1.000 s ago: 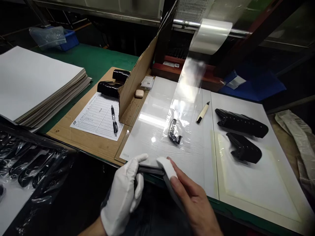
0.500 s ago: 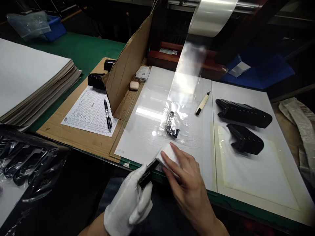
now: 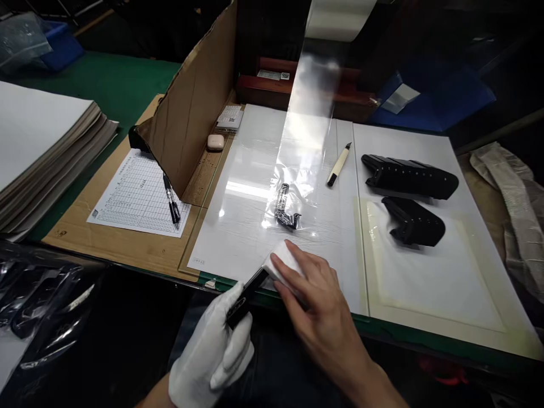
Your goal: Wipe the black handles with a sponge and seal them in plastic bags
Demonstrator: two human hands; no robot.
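Observation:
My left hand (image 3: 216, 348), in a white glove, grips a slim black part (image 3: 247, 296) with cut-outs along its face. Bare, my right hand (image 3: 317, 300) closes its fingers on a folded white cloth (image 3: 284, 262), which touches the upper end of that part. Both hands are at the bench's front edge. Just beyond them, a black L-shaped part (image 3: 285, 208) lies under or inside a strip of clear film (image 3: 308, 122) running down from a roll (image 3: 338, 20). To its right rests a cream-handled knife (image 3: 339, 165).
Several black parts stand on the right in two groups, a longer one (image 3: 410, 177) and a shorter one (image 3: 414, 222). Left are an upright cardboard sheet (image 3: 191, 102), a printed form (image 3: 136, 195), a pen (image 3: 171, 201) and a paper stack (image 3: 42, 136). Bagged black parts (image 3: 42, 300) sit lower left.
The whole scene has shifted left and slightly up in the view as the camera turned. Both hands keep their hold on the black part and the cloth, with little change between them.

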